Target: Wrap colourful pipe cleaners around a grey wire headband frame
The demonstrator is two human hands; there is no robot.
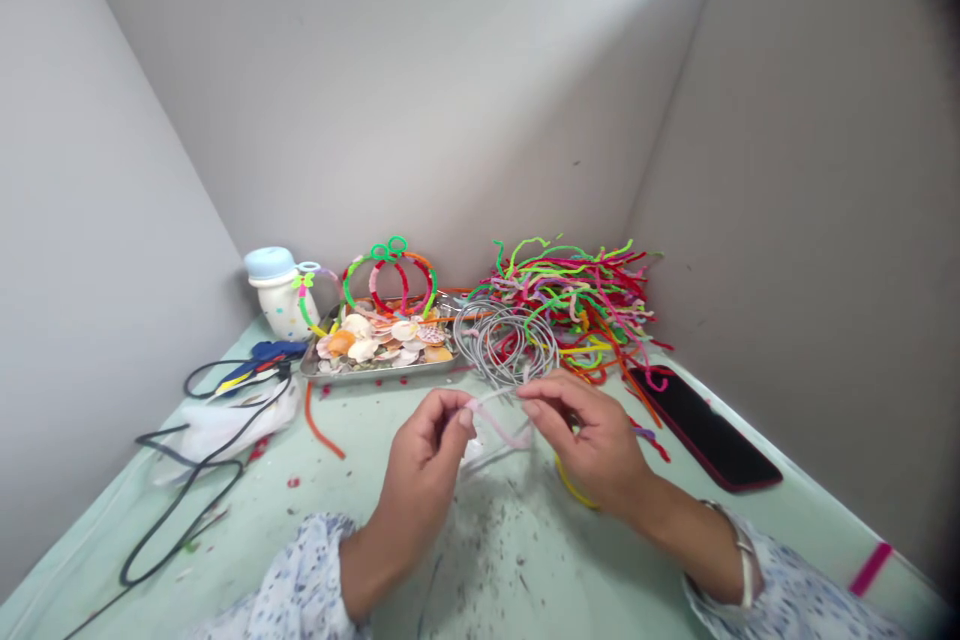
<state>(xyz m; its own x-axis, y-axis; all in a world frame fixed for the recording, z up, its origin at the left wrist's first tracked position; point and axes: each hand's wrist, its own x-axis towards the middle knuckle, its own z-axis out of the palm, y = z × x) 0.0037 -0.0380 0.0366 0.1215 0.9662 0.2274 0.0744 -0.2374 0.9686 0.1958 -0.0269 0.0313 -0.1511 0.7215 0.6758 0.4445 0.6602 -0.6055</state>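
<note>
Pinching a pale strand (498, 429) at nine o'clock between the left fingers (459, 430) and at three o'clock between the right fingers (549, 424), spanning the gap, dipping a pinkish stretch toward six o'clock, working nearer than the grey coil (504, 345) at twelve, over the desk (337, 490).

The thin strip (496, 427) in the middle is pale pink. The bottle (283, 308) at left is white with dots (its cap (270, 263) is light blue). The sleeve (795, 580) at bottom right is white with blue spots. The table (330, 485) is pale green.
</note>
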